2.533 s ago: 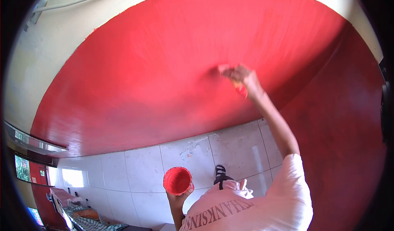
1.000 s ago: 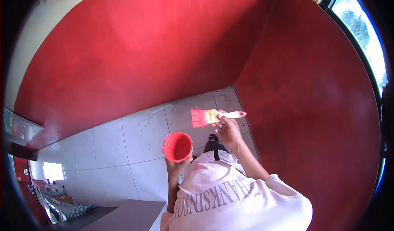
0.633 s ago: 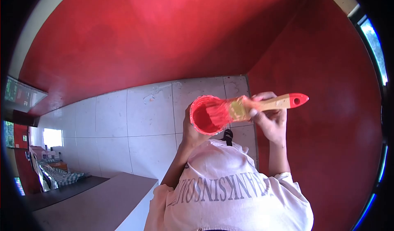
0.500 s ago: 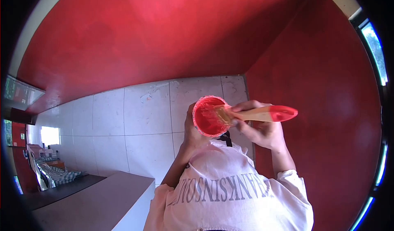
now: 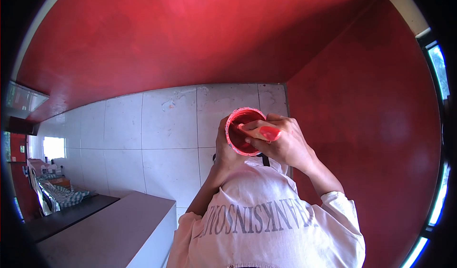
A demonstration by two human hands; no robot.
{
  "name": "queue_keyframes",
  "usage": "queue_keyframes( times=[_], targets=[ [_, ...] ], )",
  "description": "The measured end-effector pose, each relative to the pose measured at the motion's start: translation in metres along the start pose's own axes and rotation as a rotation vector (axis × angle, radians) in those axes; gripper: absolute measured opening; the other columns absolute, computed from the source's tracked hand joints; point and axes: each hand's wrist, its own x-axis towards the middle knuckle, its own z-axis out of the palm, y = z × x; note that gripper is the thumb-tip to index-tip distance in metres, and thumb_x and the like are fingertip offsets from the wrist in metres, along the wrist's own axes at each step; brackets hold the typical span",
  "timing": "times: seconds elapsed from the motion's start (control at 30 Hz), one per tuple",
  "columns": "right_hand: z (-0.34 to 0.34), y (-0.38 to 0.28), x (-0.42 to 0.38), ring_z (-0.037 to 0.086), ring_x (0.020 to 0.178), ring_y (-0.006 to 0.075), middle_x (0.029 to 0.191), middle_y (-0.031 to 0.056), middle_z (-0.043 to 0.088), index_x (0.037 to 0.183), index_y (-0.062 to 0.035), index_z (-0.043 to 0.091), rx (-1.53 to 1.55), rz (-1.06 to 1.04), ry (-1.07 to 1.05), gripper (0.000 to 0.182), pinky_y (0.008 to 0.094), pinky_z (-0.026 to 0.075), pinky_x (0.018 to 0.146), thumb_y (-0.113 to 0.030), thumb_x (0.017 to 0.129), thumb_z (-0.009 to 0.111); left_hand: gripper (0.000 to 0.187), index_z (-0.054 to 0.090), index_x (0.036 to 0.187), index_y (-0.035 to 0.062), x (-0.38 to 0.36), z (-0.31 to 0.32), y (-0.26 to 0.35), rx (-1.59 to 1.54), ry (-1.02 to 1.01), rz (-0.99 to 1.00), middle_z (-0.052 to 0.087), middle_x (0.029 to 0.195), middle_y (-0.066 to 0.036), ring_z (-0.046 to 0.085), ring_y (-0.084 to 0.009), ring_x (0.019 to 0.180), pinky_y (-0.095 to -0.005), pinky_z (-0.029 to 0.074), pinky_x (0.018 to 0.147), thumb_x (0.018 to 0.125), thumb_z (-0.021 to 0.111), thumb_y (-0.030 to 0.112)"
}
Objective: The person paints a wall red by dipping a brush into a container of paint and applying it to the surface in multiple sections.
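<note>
Near the middle of the view, my left hand (image 5: 225, 146) is wrapped round the left side of a round paint container (image 5: 229, 134), whose rim is smeared with paint and whose inside is red. My right hand (image 5: 288, 142) grips a paintbrush (image 5: 261, 132) with a light wooden handle and a red end. The brush points down into the container, its bristles hidden inside. The fingers of my right hand are over the container's right rim.
A red wall (image 5: 157, 39) rises ahead, and another red wall (image 5: 366, 120) stands at the right. Pale floor tiles (image 5: 169, 125) lie between. A grey-topped counter (image 5: 114, 230) is at the lower left, with checked cloth (image 5: 69, 196) beyond. Windows line the right edge.
My right hand has moved left to the container and tipped the brush from nearly level to steeply down, pushing it deeper inside. My left hand still holds the container.
</note>
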Motion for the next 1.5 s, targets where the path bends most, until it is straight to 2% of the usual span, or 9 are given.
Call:
queue_keyframes(
  times=[0.13, 0.2, 0.47, 0.6, 0.73, 1.03, 1.3, 1.43, 1.5],
  targets=[
    [0.011, 0.027, -0.009, 0.066, 0.075, 0.0217, 0.092, 0.0098, 0.069, 0.098, -0.0047, 0.067, 0.408, 0.049, 0.246, 0.022, 0.034, 0.052, 0.063, -0.009, 0.077, 0.074, 0.093, 0.042, 0.127, 0.0035, 0.011, 0.001, -0.009, -0.04, -0.008, 0.02, 0.057, 0.116, -0.012, 0.061, -0.0247, 0.103, -0.0357, 0.051, 0.086, 0.054, 0.094, 0.026],
    [0.004, 0.023, -0.013, 0.063, 0.078, 0.0091, 0.095, 0.0042, 0.069, 0.097, -0.0023, 0.067, 0.655, 0.382, 0.309, 0.016, 0.0254, 0.05, 0.064, -0.01, 0.083, 0.072, 0.093, 0.041, 0.127, 0.0027, 0.015, 0.0, -0.012, -0.01, -0.014, 0.034, 0.058, 0.116, -0.012, 0.061, -0.0244, 0.103, -0.0352, 0.051, 0.086, 0.054, 0.094, 0.027],
    [-0.007, 0.098, -0.015, 0.061, 0.067, 0.0075, 0.091, 0.0066, 0.066, 0.113, 0.0014, 0.058, 1.276, 0.696, 0.52, 0.032, 0.0188, 0.05, 0.051, -0.01, 0.085, 0.069, 0.083, 0.047, 0.123, 0.0012, 0.066, 0.035, 0.014, 0.163, 0.035, 0.051, 0.061, 0.113, -0.012, 0.061, -0.0245, 0.103, -0.0371, 0.048, 0.09, 0.057, 0.093, 0.023],
    [0.035, 0.071, -0.067, 0.066, 0.071, 0.0109, 0.1, 0.0101, 0.068, 0.114, 0.0005, 0.057, 1.609, 0.679, 0.579, 0.028, 0.0214, 0.053, 0.048, -0.013, 0.09, 0.063, 0.07, 0.053, 0.116, 0.0003, 0.014, 0.014, 0.028, 0.072, -0.071, -0.02, 0.061, 0.112, -0.012, 0.061, -0.0241, 0.104, -0.0369, 0.048, 0.09, 0.059, 0.09, 0.016],
    [0.018, 0.065, -0.102, 0.069, 0.071, 0.0129, 0.098, 0.0098, 0.069, 0.116, -0.0001, 0.055, 1.843, 0.593, 0.609, 0.029, 0.0221, 0.054, 0.048, -0.015, 0.092, 0.062, 0.078, 0.045, 0.126, -0.0007, 0.004, 0.038, 0.041, 0.032, -0.151, 0.01, 0.06, 0.114, -0.013, 0.06, -0.0236, 0.106, -0.0377, 0.048, 0.093, 0.061, 0.088, 0.01],
    [0.035, 0.05, -0.118, 0.066, 0.072, 0.0104, 0.095, 0.0078, 0.068, 0.113, 0.0006, 0.056, 1.886, 0.451, 1.001, 0.027, 0.0212, 0.055, 0.048, -0.011, 0.09, 0.063, 0.084, 0.041, 0.131, 0.0017, 0.025, 0.054, 0.02, -0.029, -0.483, 0.016, 0.056, 0.122, -0.012, 0.059, -0.0234, 0.109, -0.0364, 0.048, 0.095, 0.062, 0.089, 0.011],
    [0.144, 0.112, -0.064, 0.065, 0.079, 0.013, 0.098, 0.0074, 0.064, 0.111, -0.0038, 0.055, 1.804, 0.208, 1.243, 0.025, 0.0251, 0.056, 0.051, -0.003, 0.088, 0.063, 0.081, 0.042, 0.131, 0.0042, 0.076, 0.02, -0.129, -0.15, -0.693, -0.054, 0.056, 0.121, -0.009, 0.058, -0.0202, 0.109, -0.035, 0.05, 0.091, 0.065, 0.088, 0.013],
    [0.136, 0.177, -0.062, 0.063, 0.085, 0.0136, 0.105, 0.0068, 0.062, 0.115, -0.0056, 0.053, 1.839, 0.185, 1.218, 0.029, 0.027, 0.053, 0.053, -0.007, 0.088, 0.064, 0.075, 0.045, 0.128, 0.0044, 0.103, 0.063, -0.149, -0.117, -0.666, -0.021, 0.058, 0.119, -0.008, 0.06, -0.019, 0.106, -0.0334, 0.051, 0.089, 0.066, 0.086, 0.01],
    [0.139, 0.203, -0.049, 0.063, 0.086, 0.0141, 0.105, 0.0068, 0.062, 0.117, -0.0058, 0.053, 1.833, 0.201, 1.206, 0.03, 0.0277, 0.054, 0.053, -0.006, 0.088, 0.064, 0.086, 0.04, 0.132, 0.0034, 0.119, 0.055, -0.206, 0.033, -0.677, -0.033, 0.056, 0.121, -0.01, 0.059, -0.0207, 0.107, -0.0344, 0.05, 0.091, 0.062, 0.089, 0.01]
  ],
)
